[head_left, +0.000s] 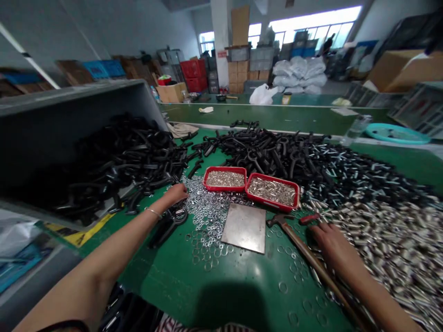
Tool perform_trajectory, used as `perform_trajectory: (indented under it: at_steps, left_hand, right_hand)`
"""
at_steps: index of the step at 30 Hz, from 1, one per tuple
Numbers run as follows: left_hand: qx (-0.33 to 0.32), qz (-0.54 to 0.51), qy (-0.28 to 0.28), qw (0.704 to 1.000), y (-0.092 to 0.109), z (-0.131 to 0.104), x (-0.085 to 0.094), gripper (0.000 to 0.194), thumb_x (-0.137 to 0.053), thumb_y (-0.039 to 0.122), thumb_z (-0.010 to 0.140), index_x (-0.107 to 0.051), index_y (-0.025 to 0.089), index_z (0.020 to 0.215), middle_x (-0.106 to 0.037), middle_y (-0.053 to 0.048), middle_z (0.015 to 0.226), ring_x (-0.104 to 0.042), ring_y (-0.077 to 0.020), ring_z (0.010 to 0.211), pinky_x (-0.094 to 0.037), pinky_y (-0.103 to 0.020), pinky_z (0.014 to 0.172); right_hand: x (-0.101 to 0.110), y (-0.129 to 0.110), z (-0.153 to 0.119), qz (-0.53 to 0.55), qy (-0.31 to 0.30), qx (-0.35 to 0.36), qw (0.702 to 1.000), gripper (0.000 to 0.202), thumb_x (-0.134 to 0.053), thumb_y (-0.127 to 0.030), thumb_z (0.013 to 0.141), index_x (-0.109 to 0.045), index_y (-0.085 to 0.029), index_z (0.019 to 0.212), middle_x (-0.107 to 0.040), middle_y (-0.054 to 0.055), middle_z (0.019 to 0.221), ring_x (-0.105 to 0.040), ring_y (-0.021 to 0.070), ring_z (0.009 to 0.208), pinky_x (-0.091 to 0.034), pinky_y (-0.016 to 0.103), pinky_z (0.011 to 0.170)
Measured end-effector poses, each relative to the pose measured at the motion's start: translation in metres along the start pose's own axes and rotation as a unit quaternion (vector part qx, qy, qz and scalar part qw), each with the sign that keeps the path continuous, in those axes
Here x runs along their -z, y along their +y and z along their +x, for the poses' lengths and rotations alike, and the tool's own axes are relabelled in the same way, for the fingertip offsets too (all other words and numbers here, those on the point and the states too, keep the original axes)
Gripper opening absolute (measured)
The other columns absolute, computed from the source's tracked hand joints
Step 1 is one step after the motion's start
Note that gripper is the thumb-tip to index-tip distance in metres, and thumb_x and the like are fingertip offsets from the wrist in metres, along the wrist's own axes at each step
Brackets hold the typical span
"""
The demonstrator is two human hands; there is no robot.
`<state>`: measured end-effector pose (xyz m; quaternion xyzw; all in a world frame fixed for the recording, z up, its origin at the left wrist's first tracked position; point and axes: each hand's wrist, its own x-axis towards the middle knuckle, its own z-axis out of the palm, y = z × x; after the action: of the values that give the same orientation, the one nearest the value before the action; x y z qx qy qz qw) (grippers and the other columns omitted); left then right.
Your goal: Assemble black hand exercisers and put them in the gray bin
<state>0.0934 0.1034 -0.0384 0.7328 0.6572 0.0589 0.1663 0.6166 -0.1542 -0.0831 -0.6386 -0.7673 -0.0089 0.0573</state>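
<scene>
1. The left hand (176, 193) is held over the border between the black plastic parts (131, 157) and the scattered nuts (207, 207). Its fingers are curled closely together; whether anything is pinched between them cannot be told.
2. Just below that hand, a ring-ended black part (169, 227) is laid on the green tabletop (166, 276). It is shaped with a dark, elongated body and a round loop at one end; small bright metal is seen beside the loop.
3. The right hand (325, 236) is placed at the edge of the silvery metal sleeves (391, 240), near a red-handled tool (309, 219). Its fingers are bent downward; their tips are partly hidden, so a grip cannot be told.
4. The sleeves are seen as short, shiny cylinders, heaped loosely at many angles.
5. A wooden-handled hammer (304, 251) is laid diagonally beside the right hand, its dark head near a square metal plate (245, 228).
6. Two red trays (224, 188) are filled with small metal pieces and set side by side behind the plate. Thin flat rings (283, 287) are scattered on both sides of it.
</scene>
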Motion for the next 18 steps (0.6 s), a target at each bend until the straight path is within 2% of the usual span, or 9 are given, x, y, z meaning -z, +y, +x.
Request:
perform_trajectory:
  at_steps: [3,5,7,9,11,14,16,18]
  left_hand:
    - [0.018,-0.031,0.017,0.999,-0.003,-0.010,0.006,0.010,-0.064,0.025,0.070,-0.061,0.017,0.065,-0.061,-0.001,0.059,-0.060,-0.0173,0.063,-0.041,-0.025,0.064]
    - [0.010,-0.066,0.047,0.997,0.001,-0.021,0.012,0.018,-0.057,0.032,0.080,-0.064,0.017,0.085,-0.069,-0.004,0.079,-0.065,-0.0171,0.070,-0.045,-0.025,0.068]
    - [-0.012,-0.155,0.072,0.985,0.011,-0.036,0.014,0.028,-0.051,0.040,0.086,-0.061,0.018,0.098,-0.070,-0.005,0.096,-0.068,-0.0167,0.074,-0.049,-0.026,0.070]
    - [-0.035,-0.312,0.065,0.947,0.025,-0.053,0.009,0.036,-0.057,0.050,0.083,-0.060,0.019,0.100,-0.070,-0.004,0.093,-0.070,-0.0185,0.073,-0.053,-0.029,0.071]
    - [-0.048,-0.415,0.008,0.909,0.042,-0.066,-0.009,0.040,-0.065,0.054,0.078,-0.062,0.020,0.099,-0.068,0.000,0.077,-0.068,-0.0200,0.070,-0.054,-0.032,0.073]
    - [-0.013,-0.523,-0.080,0.849,0.071,-0.074,-0.055,0.039,-0.073,0.057,0.071,-0.065,0.022,0.087,-0.066,0.001,0.070,-0.066,-0.0191,0.065,-0.055,-0.033,0.069]
    - [-0.012,-0.569,-0.139,0.810,0.098,-0.075,-0.087,0.041,-0.073,0.061,0.070,-0.064,0.023,0.080,-0.063,0.001,0.062,-0.060,-0.0168,0.054,-0.052,-0.031,0.057]
    - [-0.012,-0.606,-0.176,0.775,0.130,-0.077,-0.115,0.046,-0.076,0.065,0.065,-0.063,0.023,0.076,-0.064,-0.001,0.064,-0.056,-0.0152,0.047,-0.048,-0.030,0.048]
  right_hand:
    - [-0.011,0.015,0.000,0.013,-0.009,0.050,0.999,0.034,-0.041,-0.005,0.086,-0.069,-0.017,0.103,-0.068,0.016,0.099,-0.062,0.0272,0.090,-0.051,0.039,0.082]
    - [-0.012,0.020,0.000,0.009,0.002,0.064,0.998,0.039,-0.041,-0.002,0.082,-0.069,-0.017,0.105,-0.068,0.017,0.104,-0.064,0.0276,0.092,-0.053,0.041,0.084]
    - [-0.012,0.023,-0.001,-0.007,0.003,0.059,0.998,0.042,-0.041,0.000,0.080,-0.071,-0.018,0.103,-0.070,0.017,0.103,-0.065,0.0279,0.088,-0.054,0.042,0.083]
    - [-0.012,0.027,-0.003,-0.014,0.005,0.033,0.999,0.043,-0.040,0.001,0.078,-0.072,-0.020,0.098,-0.071,0.015,0.098,-0.067,0.0270,0.084,-0.056,0.041,0.080]
    - [-0.009,0.030,-0.003,0.004,0.022,0.003,1.000,0.045,-0.041,0.001,0.076,-0.071,-0.022,0.100,-0.072,0.014,0.100,-0.069,0.0259,0.088,-0.057,0.038,0.081]
    - [0.004,0.031,0.007,0.071,0.089,-0.041,0.993,0.042,-0.044,-0.005,0.074,-0.067,-0.024,0.104,-0.072,0.012,0.105,-0.069,0.0261,0.097,-0.057,0.037,0.084]
    - [0.021,0.024,0.021,0.142,0.140,-0.090,0.976,0.023,-0.047,-0.015,0.079,-0.063,-0.025,0.093,-0.071,0.010,0.094,-0.070,0.0272,0.088,-0.058,0.040,0.078]
    - [0.040,0.004,0.042,0.249,0.173,-0.156,0.940,0.006,-0.052,-0.030,0.084,-0.056,-0.025,0.085,-0.066,0.005,0.078,-0.067,0.0261,0.072,-0.057,0.042,0.069]
